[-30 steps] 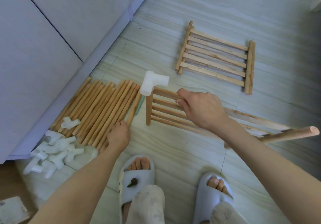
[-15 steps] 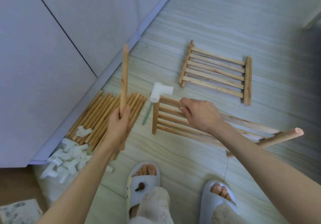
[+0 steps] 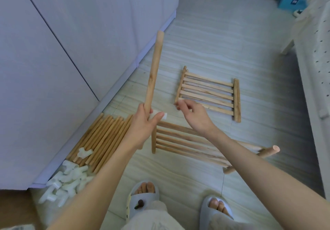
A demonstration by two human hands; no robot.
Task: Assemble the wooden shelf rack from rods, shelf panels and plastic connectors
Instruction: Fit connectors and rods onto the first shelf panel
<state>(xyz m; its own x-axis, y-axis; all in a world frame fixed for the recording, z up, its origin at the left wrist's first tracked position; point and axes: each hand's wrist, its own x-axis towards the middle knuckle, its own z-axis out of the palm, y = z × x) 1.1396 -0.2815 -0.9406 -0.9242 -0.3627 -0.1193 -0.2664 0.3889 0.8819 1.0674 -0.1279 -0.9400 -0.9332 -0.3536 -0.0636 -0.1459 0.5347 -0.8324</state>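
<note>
Left hand (image 3: pixel 142 124) grips a wooden rod (image 3: pixel 154 71) near its lower end, rod upright at frame centre, its base at the white connector (image 3: pixel 160 116) on the near shelf panel (image 3: pixel 180 140). Right hand (image 3: pixel 193 113) hovers beside it, fingers loosely curled, apparently holding nothing. Spare rods (image 3: pixel 103 140) lie lower left.

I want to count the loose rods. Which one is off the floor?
The rod gripped upright by the left hand; the other rods lie bundled on the floor by the cabinet.
</note>
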